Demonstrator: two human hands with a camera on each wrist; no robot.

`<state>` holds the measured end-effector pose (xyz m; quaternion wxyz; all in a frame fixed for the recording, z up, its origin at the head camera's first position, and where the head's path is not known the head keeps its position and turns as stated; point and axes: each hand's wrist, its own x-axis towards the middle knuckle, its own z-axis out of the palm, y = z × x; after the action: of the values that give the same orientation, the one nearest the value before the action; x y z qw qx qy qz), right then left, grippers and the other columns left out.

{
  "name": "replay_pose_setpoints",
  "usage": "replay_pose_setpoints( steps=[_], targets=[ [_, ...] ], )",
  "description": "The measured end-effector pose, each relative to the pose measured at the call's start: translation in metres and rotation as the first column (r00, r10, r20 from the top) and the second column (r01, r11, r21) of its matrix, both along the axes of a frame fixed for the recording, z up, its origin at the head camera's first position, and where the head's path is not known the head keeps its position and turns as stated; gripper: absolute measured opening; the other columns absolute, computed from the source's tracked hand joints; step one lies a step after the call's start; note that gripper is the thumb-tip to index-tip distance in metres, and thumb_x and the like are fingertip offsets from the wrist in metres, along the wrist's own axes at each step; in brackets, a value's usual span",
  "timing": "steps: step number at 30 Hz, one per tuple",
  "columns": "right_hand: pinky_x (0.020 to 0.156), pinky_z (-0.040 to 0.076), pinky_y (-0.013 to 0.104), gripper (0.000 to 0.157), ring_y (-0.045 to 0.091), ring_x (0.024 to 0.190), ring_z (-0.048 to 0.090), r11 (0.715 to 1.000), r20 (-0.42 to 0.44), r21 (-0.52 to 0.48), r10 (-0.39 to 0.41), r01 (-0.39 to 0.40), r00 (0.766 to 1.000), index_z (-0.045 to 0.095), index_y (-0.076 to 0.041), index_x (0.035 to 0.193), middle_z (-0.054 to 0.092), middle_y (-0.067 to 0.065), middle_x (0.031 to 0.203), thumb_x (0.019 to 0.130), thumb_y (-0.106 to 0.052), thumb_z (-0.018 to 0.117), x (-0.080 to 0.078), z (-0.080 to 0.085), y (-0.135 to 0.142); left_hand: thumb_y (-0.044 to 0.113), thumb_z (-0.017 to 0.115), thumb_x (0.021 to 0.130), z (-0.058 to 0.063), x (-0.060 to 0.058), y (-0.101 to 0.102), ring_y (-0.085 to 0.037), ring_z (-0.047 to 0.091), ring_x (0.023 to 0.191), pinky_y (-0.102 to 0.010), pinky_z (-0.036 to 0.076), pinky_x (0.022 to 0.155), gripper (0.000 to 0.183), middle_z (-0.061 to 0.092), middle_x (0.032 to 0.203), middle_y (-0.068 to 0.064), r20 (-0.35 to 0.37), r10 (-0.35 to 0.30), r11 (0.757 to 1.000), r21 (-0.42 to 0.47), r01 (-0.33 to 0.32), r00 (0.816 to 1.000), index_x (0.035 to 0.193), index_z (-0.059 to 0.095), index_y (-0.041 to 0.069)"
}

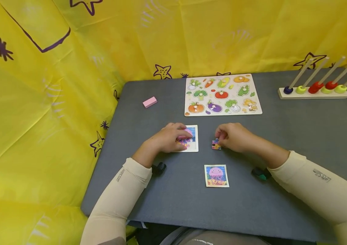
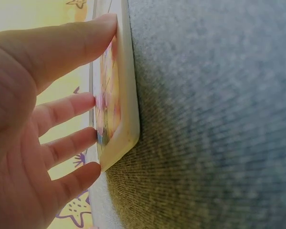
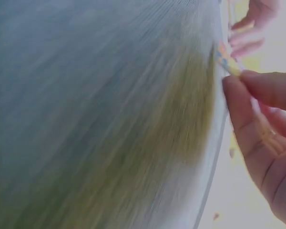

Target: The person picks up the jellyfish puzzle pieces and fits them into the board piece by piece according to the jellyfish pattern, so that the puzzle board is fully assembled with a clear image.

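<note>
A square jigsaw puzzle tray (image 1: pixel 196 144) with a pale rim lies under my left hand (image 1: pixel 170 137). The fingertips rest on the picture inside it, and part of the tray is hidden below the palm. In the left wrist view the fingers are spread, with the thumb (image 2: pixel 76 43) on the tray's surface. To the right, my right hand (image 1: pixel 234 136) pinches a small colourful jigsaw piece (image 1: pixel 215 146) between thumb and forefinger, just above the table. A pale empty gap shows at the tray's lower right. Nearer the body is a jellyfish picture card (image 1: pixel 217 176).
Behind the hands lies a vegetable peg puzzle board (image 1: pixel 222 102). At the back right stands a wooden stacking rack (image 1: pixel 314 94) with rings on slanted pegs. A pink block (image 1: pixel 150 102) sits at the back left. Yellow cloth (image 1: pixel 69 102) hangs behind and left of the grey table (image 1: pixel 283 136).
</note>
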<state>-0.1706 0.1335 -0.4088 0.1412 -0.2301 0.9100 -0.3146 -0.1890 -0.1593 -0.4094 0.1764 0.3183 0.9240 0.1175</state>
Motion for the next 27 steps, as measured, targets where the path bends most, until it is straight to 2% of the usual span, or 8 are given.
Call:
replay_pose_setpoints(
  steps=[5, 12, 18, 22, 27],
  targets=[
    [0.065, 0.051, 0.029, 0.01, 0.012, 0.069, 0.062, 0.997, 0.048, -0.077, 0.031, -0.027, 0.998, 0.071, -0.007, 0.096, 0.07, 0.0, 0.079, 0.087, -0.007, 0.076, -0.009, -0.001, -0.031, 0.034, 0.075, 0.091, -0.005, 0.002, -0.001, -0.031, 0.042, 0.138, -0.051, 0.035, 0.114, 0.048, 0.048, 0.153, -0.006, 0.011, 0.031, 0.999, 0.007, -0.031, 0.999, 0.138, 0.065, 0.032],
    [0.067, 0.05, 0.028, 0.01, 0.012, 0.069, 0.061, 0.994, 0.061, -0.065, 0.088, -0.084, 0.994, 0.071, -0.008, 0.096, 0.069, -0.001, 0.077, 0.087, -0.008, 0.075, -0.02, -0.004, -0.065, 0.034, 0.076, 0.09, -0.006, 0.0, -0.004, -0.032, 0.041, 0.14, -0.053, 0.035, 0.114, 0.048, 0.048, 0.154, -0.005, 0.012, 0.043, 0.998, 0.04, -0.043, 0.999, 0.136, 0.066, 0.027],
    [0.07, 0.049, 0.029, 0.01, 0.012, 0.074, 0.061, 0.994, 0.038, -0.023, 0.104, -0.103, 0.994, 0.072, -0.006, 0.096, 0.069, -0.001, 0.078, 0.086, -0.008, 0.074, -0.02, -0.007, -0.078, 0.036, 0.076, 0.089, -0.007, -0.003, -0.003, -0.031, 0.04, 0.141, -0.053, 0.035, 0.114, 0.05, 0.048, 0.154, -0.003, 0.022, 0.055, 0.998, 0.039, -0.056, 0.998, 0.137, 0.064, 0.025],
    [0.073, 0.049, 0.031, 0.008, 0.013, 0.076, 0.062, 0.995, 0.009, 0.018, 0.096, -0.096, 0.995, 0.075, -0.008, 0.094, 0.069, -0.002, 0.078, 0.086, -0.01, 0.075, -0.02, -0.006, -0.081, 0.042, 0.076, 0.089, -0.009, -0.003, -0.001, -0.03, 0.042, 0.138, -0.053, 0.037, 0.112, 0.05, 0.051, 0.151, -0.003, -0.005, 0.068, 0.997, 0.036, -0.068, 0.998, 0.134, 0.065, 0.025],
    [0.07, 0.049, 0.03, 0.007, 0.014, 0.075, 0.062, 0.994, 0.01, 0.051, 0.097, -0.097, 0.995, 0.078, -0.01, 0.091, 0.069, -0.001, 0.077, 0.084, -0.014, 0.079, -0.025, -0.007, -0.083, 0.044, 0.077, 0.087, -0.01, -0.001, 0.004, -0.028, 0.047, 0.132, -0.052, 0.041, 0.107, 0.047, 0.054, 0.145, -0.003, -0.039, 0.092, 0.995, 0.047, -0.09, 0.995, 0.129, 0.067, 0.024]
  ],
)
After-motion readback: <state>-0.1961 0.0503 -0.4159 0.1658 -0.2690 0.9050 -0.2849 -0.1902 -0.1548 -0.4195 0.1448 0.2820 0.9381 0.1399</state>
